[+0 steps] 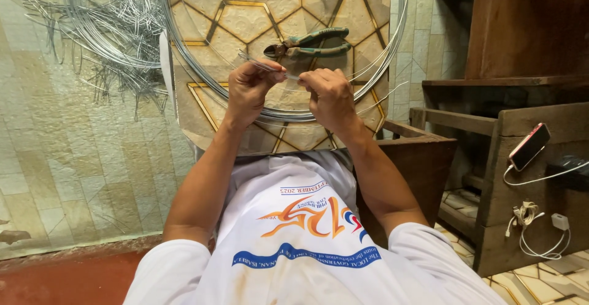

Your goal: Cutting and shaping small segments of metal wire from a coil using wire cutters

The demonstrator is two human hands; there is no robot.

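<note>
Head view: both hands pinch a thin wire

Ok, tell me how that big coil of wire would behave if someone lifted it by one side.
The coil of wire would probably sag and wobble, since its loops are thin and wide. The strands look loose rather than tied, so they may spread apart. It looks light for its size, though its springy ends could snag the pliers lying inside it.

Around us lies a pale patterned tile floor, turning red at the lower left of the frame. Dark wooden shelves fill the upper right, a wooden bench below them.
</note>
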